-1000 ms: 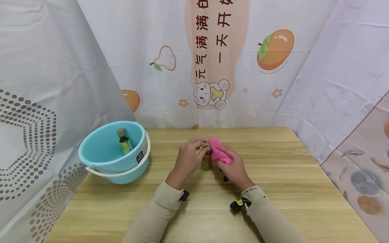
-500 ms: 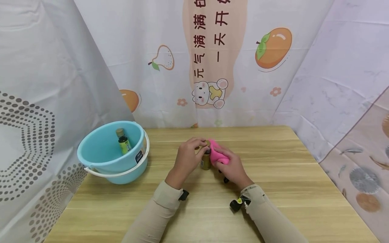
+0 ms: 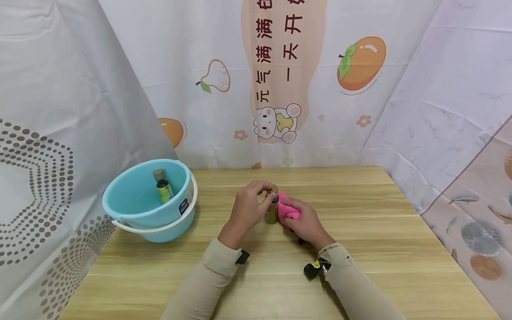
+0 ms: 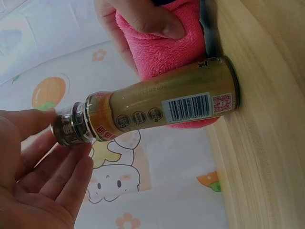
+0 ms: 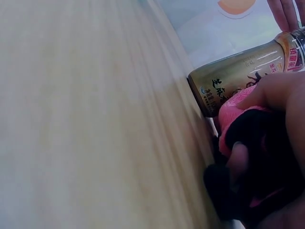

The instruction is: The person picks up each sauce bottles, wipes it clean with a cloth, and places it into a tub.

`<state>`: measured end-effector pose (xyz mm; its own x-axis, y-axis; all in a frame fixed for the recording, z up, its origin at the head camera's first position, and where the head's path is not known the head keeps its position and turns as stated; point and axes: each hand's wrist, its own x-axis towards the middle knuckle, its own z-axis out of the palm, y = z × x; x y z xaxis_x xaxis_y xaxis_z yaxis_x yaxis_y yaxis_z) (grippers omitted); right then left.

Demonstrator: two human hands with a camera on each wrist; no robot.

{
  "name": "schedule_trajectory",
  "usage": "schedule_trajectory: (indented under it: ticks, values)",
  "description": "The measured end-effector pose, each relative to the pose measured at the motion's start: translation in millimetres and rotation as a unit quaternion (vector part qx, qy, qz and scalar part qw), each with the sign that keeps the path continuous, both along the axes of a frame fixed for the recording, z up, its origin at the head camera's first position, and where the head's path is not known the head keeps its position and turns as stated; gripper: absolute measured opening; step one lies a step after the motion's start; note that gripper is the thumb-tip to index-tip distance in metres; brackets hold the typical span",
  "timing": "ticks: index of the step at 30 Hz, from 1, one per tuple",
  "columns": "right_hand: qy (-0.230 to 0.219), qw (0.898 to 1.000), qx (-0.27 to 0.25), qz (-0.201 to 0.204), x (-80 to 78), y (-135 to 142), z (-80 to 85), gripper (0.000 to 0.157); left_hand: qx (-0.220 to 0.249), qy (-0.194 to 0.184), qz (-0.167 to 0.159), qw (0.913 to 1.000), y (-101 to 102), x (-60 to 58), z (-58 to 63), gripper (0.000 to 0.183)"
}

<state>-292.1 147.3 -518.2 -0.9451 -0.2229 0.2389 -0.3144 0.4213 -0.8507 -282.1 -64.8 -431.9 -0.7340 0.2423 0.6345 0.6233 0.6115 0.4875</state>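
A gold sesame oil bottle (image 3: 271,215) with a dark cap stands upright on the wooden table. My left hand (image 3: 249,205) pinches the cap between thumb and fingers; the left wrist view shows this grip on the cap (image 4: 69,126) closely. In my right hand (image 3: 307,223) is a bunched pink cloth (image 3: 286,211), pressed against the bottle's right side. From the right wrist, black material (image 5: 257,143) shows within the cloth under my fingers. A barcode label (image 4: 187,109) faces the left wrist camera. The cloth hides part of the bottle's far side.
To the left stands a light blue bucket (image 3: 160,229) with a white handle. Inside it leans a dark bottle (image 3: 163,186) with a yellow-green label. A printed curtain (image 3: 192,40) hangs behind the table (image 3: 380,275).
My right hand has drawn the cloth slightly down along the bottle, and less pink shows above the fingers. My left hand stays at the cap.
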Motion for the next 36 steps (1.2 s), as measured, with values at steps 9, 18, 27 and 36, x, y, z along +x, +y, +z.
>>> schedule_trajectory:
  ticks: [9, 18, 27, 36]
  values:
    - [0.000, 1.000, 0.003, 0.003, 0.9, -1, 0.3, 0.060, -0.023, 0.034, 0.043, 0.9983, 3, 0.5, -3.4, 0.027]
    - [0.005, 1.000, -0.004, -0.008, 3.2, -3, 5.3, 0.063, -0.019, 0.026, 0.027, 0.9991, 4, 1.8, -3.3, 0.013]
    - [0.048, 0.997, -0.056, -0.026, 4.1, -6, 17.1, 0.064, -0.016, 0.021, 0.022, 0.9994, 3, -1.2, -2.5, 0.013]
    - [0.081, 0.991, -0.104, -0.019, 7.2, -8, 18.1, 0.062, -0.021, 0.007, 0.013, 0.9997, 2, 0.8, -2.9, 0.010]
